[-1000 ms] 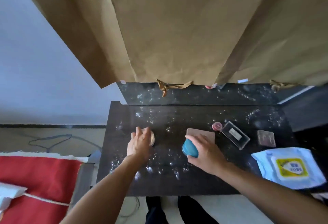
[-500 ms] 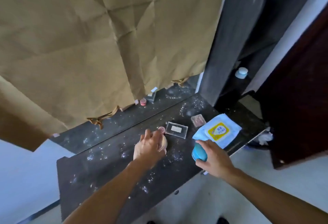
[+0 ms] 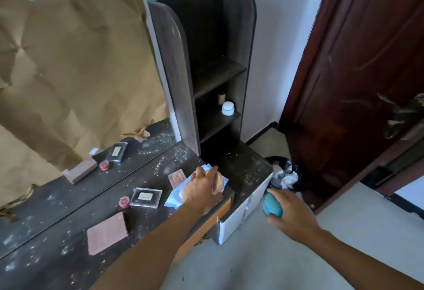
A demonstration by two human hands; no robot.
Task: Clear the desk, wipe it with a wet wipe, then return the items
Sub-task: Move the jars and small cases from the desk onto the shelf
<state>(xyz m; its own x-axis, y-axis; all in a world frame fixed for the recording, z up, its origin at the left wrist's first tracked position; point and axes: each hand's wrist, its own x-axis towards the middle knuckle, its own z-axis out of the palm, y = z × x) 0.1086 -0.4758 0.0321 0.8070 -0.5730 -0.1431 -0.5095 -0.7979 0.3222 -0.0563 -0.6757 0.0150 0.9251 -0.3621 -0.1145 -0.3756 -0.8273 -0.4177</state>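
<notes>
Left hand (image 3: 202, 192) grips a tan disc (image 3: 219, 182) over the wipes (image 3: 173, 198); right hand (image 3: 292, 215), right of them, clasps a teal case (image 3: 273, 206).

Dusty dark desk (image 3: 68, 255): wipes pack (image 3: 174, 199) flat at right end, tan compact (image 3: 219, 183) held over it; teal case (image 3: 273, 206) held beyond desk edge.
</notes>
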